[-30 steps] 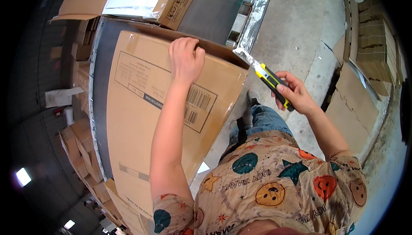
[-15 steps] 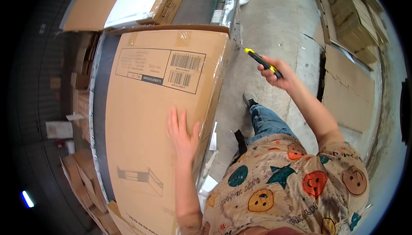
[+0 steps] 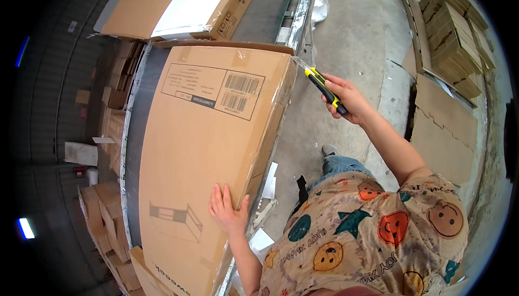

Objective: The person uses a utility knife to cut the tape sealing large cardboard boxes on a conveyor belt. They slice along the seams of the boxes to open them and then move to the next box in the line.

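Since the earlier frame, the right hand [image 3: 346,98] has brought the yellow-black utility knife [image 3: 323,88] closer to the upper right corner of the large cardboard box [image 3: 205,150], and its blade now meets that corner. This box fills the centre of the frame, on a conveyor [image 3: 294,17]. Another carton [image 3: 178,4] lies at the upper left, and flattened cardboard sheets [image 3: 448,31] are stacked at the upper right. At lower centre, the left hand [image 3: 227,212] presses flat on the box with its fingers spread. The right arm reaches up, its fist closed around the knife.

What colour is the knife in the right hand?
The utility knife is yellow and black, seen best in the head view, held in the right hand near the box's corner.
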### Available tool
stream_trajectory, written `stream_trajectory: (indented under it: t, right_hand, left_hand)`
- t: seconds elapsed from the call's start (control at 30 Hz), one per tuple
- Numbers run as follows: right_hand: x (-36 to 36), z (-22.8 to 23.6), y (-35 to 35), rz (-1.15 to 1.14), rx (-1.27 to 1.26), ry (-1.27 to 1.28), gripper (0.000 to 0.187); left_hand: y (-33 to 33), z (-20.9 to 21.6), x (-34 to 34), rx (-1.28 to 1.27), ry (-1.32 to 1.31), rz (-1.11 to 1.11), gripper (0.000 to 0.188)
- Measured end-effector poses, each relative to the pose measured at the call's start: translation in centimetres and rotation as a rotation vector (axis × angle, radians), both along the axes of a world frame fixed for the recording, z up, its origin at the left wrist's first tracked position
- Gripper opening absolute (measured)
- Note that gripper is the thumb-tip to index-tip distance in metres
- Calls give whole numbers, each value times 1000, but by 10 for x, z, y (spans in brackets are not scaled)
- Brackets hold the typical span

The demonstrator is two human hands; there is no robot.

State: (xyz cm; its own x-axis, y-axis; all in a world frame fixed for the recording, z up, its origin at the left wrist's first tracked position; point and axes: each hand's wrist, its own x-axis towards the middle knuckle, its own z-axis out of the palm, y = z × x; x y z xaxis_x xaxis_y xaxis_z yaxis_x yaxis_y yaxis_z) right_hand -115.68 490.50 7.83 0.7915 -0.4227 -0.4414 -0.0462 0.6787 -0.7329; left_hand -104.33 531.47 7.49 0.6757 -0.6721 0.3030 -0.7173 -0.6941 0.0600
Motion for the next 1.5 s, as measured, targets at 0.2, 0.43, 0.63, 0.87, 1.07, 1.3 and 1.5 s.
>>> stream_trajectory:
  t: [0.2, 0.43, 0.63, 0.87, 1.07, 1.3, 1.5]
  right_hand:
    - [6, -10, 17, 48, -488, 163, 46]
    - [24, -20, 29, 119, -443, 79, 49]
    - [1, -27, 98, 333, -547, 108, 58]
    - [-39, 4, 203, 654, -502, -6, 55]
    - [-30, -10, 227, 392, 10, 67, 42]
    - [-22, -29, 249, 453, -273, 130, 23]
    - [-86, -26, 284, 242, -173, 22, 20]
  left_hand:
    - [-4, -3, 5, -17, -25, 9, 58]
    - [-8, 0, 6, -36, -33, 2, 54]
    - [28, -7, -4, -411, 36, 79, 36]
    - [67, 10, -61, -1043, 215, 395, 33]
    - [202, 2, -163, -944, 77, 727, 31]
    - [324, -136, -360, -744, 322, 1455, 28]
    - [323, -175, -618, -177, 1699, 1754, 44]
